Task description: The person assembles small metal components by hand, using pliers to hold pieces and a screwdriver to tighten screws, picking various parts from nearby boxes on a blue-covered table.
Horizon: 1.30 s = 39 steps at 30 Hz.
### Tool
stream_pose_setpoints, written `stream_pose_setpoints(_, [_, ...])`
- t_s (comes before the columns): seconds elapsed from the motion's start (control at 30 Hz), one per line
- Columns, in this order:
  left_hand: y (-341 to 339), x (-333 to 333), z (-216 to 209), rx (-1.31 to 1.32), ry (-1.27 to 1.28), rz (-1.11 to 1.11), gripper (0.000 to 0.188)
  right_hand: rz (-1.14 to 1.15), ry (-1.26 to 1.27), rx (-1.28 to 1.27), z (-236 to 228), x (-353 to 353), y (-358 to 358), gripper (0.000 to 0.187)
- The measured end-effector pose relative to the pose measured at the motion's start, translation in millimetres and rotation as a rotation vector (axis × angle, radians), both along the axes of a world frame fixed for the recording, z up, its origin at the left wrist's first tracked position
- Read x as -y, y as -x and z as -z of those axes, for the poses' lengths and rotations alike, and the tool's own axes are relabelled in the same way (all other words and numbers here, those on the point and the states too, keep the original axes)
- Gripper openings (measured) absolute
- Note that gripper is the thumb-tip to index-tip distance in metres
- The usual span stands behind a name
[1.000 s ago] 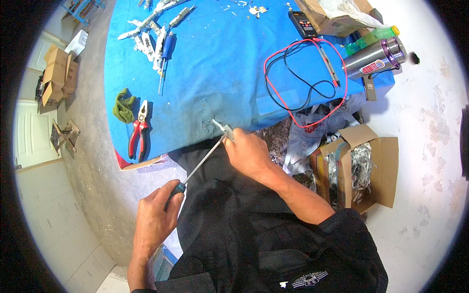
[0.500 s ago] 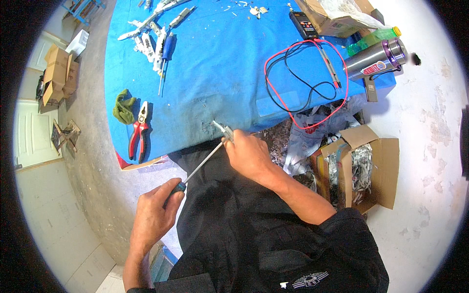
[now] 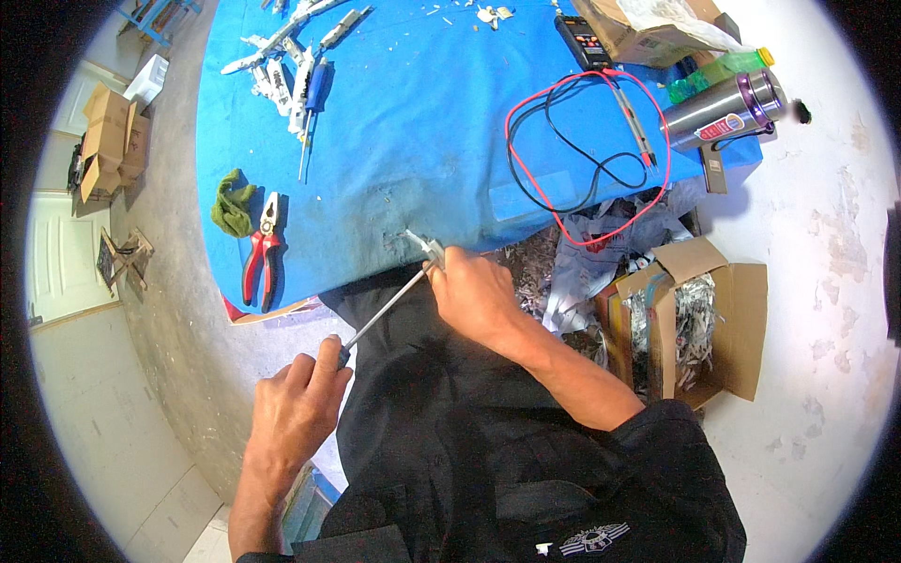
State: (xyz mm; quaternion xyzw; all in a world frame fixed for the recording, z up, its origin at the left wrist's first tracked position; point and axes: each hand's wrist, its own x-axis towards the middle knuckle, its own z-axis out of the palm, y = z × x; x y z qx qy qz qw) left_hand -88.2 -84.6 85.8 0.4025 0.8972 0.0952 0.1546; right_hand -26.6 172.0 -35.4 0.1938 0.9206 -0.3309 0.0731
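My left hand (image 3: 298, 396) is closed around the handle of a screwdriver (image 3: 387, 308), whose long metal shaft points up and right. Its tip meets a small pale grey part (image 3: 428, 248) at the near edge of the blue-covered table (image 3: 413, 141). My right hand (image 3: 476, 293) grips that part between thumb and fingers; most of it is hidden by the hand. On the table to the left lie red-handled pliers (image 3: 264, 255) beside a crumpled green cloth (image 3: 232, 204).
Farther back are several pale parts (image 3: 279, 84) and a blue-handled screwdriver (image 3: 313, 111). At right lie a multimeter (image 3: 584, 43) with looped leads, a steel flask (image 3: 723, 114) and a green bottle (image 3: 718, 75). An open carton (image 3: 741, 328) of scraps stands below the table's right edge.
My left hand has turned over on the screwdriver handle, so its back and knuckles now face up and cover the handle. My right hand keeps the part nearly in place.
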Motion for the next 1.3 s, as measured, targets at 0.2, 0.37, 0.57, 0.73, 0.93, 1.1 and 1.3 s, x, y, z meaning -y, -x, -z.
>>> stream_pose_setpoints(0.2, [2, 0, -3, 0.130, -0.032, -0.091, 0.030, 0.071, 0.065, 0.024, -5, 0, 2, 0.035])
stream_pose_setpoints(0.37, [3, 0, -5, 0.417, -0.173, -0.270, 0.026, 0.090, 0.088, 0.014, -2, 1, 2, 0.037])
stream_pose_setpoints(0.57, [11, 2, -5, 0.444, -0.158, -0.271, 0.026, 0.069, 0.092, 0.025, -5, -1, 3, 0.038])
stream_pose_setpoints(0.73, [9, 1, -9, 0.477, -0.156, -0.302, 0.026, 0.063, 0.098, 0.043, -7, -1, 4, 0.038])
stream_pose_setpoints(0.93, [10, -3, -11, 0.425, -0.164, -0.271, 0.028, 0.066, 0.088, 0.046, -10, 0, 4, 0.036])
stream_pose_setpoints(1.1, [11, -4, -10, 0.338, -0.136, -0.208, 0.031, 0.032, 0.006, -0.031, -2, 1, 1, 0.034])
stream_pose_setpoints(1.3, [4, -4, -11, 0.031, 0.009, 0.009, 0.038, 0.058, 0.076, 0.043, -7, 0, 4, 0.037])
